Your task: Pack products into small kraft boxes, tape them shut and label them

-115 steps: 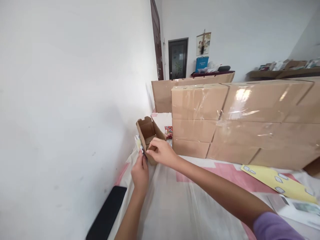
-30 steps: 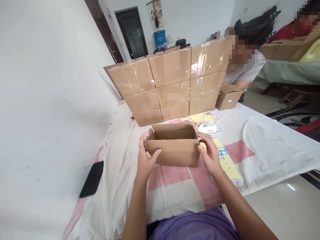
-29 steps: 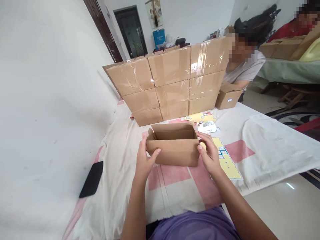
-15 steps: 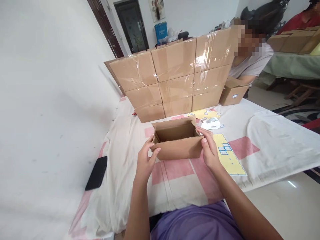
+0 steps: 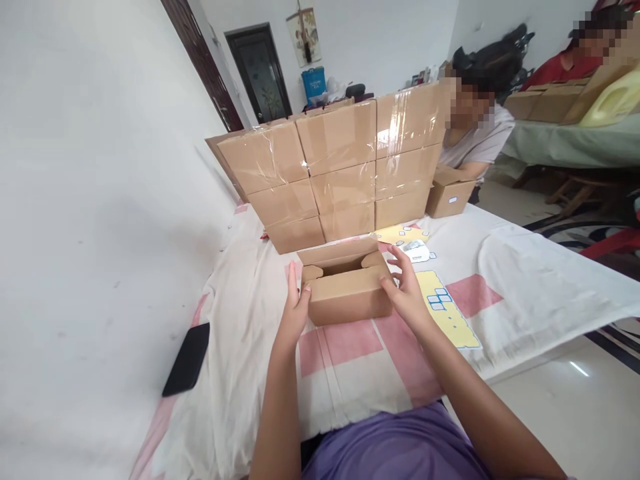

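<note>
A small cardboard box [image 5: 349,308] stands in front of me on the cloth, its top partly open. Its near flap [image 5: 345,283] and the small side flaps are folded inward, while the far flap [image 5: 340,251] stands up. My left hand [image 5: 296,310] is at the box's left end, fingers stretched upward and thumb touching the front corner. At the right end is my right hand [image 5: 407,290], its fingers apart and its thumb resting on the near flap. Part of the dark inside shows between the flaps; its bottom is hidden.
Behind the box rises a stack of cardboard boxes [image 5: 345,180] wrapped in clear tape. Yellow printed sheets [image 5: 445,313] and a white packet [image 5: 417,251] lie at right. A black phone-like slab [image 5: 187,360] lies left, near the wall. A co-worker [image 5: 475,143] handles another box [image 5: 450,193].
The near flap and side flaps have been folded inward over the opening. My left fingers have straightened, and my right thumb has moved onto the near flap. The view has shifted slightly.
</note>
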Tool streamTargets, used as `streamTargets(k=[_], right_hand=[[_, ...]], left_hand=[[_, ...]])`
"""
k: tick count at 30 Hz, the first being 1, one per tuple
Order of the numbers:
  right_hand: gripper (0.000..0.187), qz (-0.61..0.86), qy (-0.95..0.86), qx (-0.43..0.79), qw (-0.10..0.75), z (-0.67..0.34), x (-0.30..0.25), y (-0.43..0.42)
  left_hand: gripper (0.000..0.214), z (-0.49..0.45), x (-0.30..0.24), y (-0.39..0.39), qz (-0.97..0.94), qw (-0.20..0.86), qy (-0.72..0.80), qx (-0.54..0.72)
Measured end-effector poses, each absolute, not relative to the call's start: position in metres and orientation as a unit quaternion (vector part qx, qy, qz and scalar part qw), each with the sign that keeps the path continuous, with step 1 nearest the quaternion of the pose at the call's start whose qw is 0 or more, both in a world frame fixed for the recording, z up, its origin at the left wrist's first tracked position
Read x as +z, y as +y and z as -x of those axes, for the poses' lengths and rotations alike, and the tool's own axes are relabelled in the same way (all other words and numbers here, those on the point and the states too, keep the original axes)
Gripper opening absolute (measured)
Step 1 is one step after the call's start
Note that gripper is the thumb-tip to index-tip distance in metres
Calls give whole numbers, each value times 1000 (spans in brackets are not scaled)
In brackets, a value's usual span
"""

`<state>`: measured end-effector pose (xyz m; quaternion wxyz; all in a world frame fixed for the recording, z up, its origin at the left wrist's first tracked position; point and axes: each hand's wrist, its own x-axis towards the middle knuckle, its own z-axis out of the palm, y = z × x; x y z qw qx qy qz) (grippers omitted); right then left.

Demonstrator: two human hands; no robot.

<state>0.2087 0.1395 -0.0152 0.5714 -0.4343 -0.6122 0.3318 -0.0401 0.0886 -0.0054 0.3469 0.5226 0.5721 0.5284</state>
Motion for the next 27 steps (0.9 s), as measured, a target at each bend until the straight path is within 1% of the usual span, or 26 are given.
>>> streamTargets(k=[3, 5, 7, 9, 10, 13, 14, 15, 17, 19, 21, 23, 25, 27], right_hand=[[83, 407, -655, 330, 545, -211, -4, 161], [84, 391, -677, 329, 530, -210, 2, 174], [78, 380, -689, 320, 529, -208, 5, 183], [66, 374, -697, 288, 539, -207, 5, 186], [56, 372, -703, 266, 545, -207, 4, 186], [18, 364, -728, 204, 544, -209, 0, 184], [12, 360, -736, 192, 540, -211, -1, 183], [11, 355, -746, 184, 533, -213, -1, 183], [12, 349, -764, 172, 515, -216, -2, 183], [13, 345, -780, 165, 495, -219, -2, 183], [14, 347, -786, 161, 486, -221, -2, 183], [15, 353, -781, 163, 489, -220, -2, 180], [19, 359, -777, 171, 489, -221, -1, 177], [25, 355, -781, 193, 476, -224, 2, 175]], left_hand=[[77, 51, -9, 102, -526, 387, 549, 522], [81, 57, -11, 108, -531, 405, 536, 517], [87, 63, -13, 111, -536, 409, 530, 515], [91, 67, -14, 114, -544, 402, 528, 514], [90, 69, -14, 116, -550, 398, 527, 511], [74, 74, -9, 120, -571, 393, 532, 487], [68, 75, -5, 121, -575, 395, 534, 478], [62, 74, 0, 121, -585, 391, 537, 465], [50, 66, 12, 118, -629, 337, 560, 421], [41, 48, 25, 111, -687, 215, 597, 356], [38, 21, 33, 106, -723, 106, 609, 309], [48, -9, 34, 104, -747, 88, 589, 296], [60, -32, 29, 106, -741, 90, 585, 317], [64, -42, 23, 111, -726, 79, 598, 330]])
